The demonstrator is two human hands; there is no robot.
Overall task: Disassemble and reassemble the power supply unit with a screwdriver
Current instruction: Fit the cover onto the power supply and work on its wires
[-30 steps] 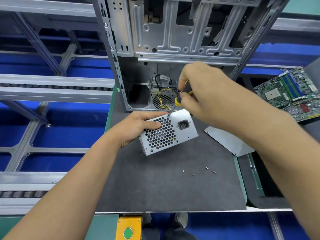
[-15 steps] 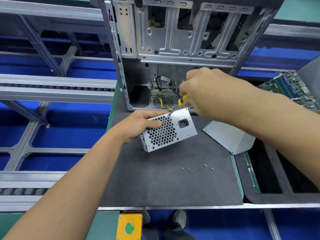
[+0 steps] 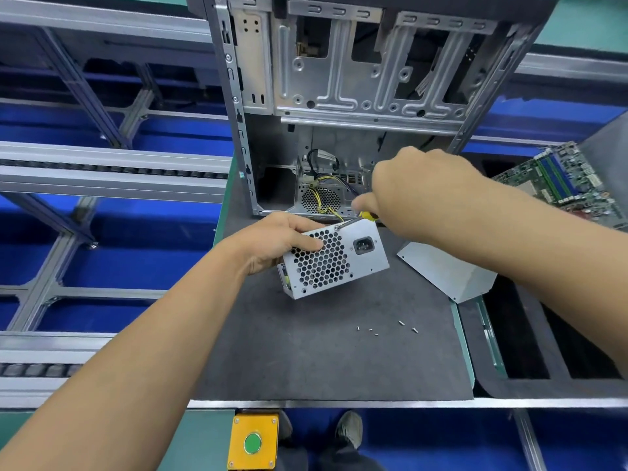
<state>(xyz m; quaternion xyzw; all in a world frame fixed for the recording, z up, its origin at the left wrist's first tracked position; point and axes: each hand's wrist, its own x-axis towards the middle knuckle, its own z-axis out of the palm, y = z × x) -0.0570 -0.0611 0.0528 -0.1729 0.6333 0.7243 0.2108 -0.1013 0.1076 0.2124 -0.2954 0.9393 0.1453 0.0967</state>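
In the head view, the power supply unit (image 3: 334, 261) sits tilted on the grey mat (image 3: 323, 362), just in front of the open computer case (image 3: 339, 96), its honeycomb grille and power socket facing the camera. The left hand (image 3: 272, 244) grips the unit's left end, fingers curled over the top edge and onto the grille. The right hand (image 3: 413, 192) is closed round the yellow handle of the screwdriver (image 3: 355, 220); most of the handle is hidden in the fist. The shaft slants down and to the left from that hand, and its tip meets a screw on the unit's upper edge, above the grille. So the screw lies below and left of the right hand, along the tool's long axis, and turning should keep that line. Five loose screws (image 3: 385, 328) lie on the mat in front of the unit, near it. A bare metal cover (image 3: 448, 271) rests to the unit's right. Whether this screw is going out or in, I cannot tell.
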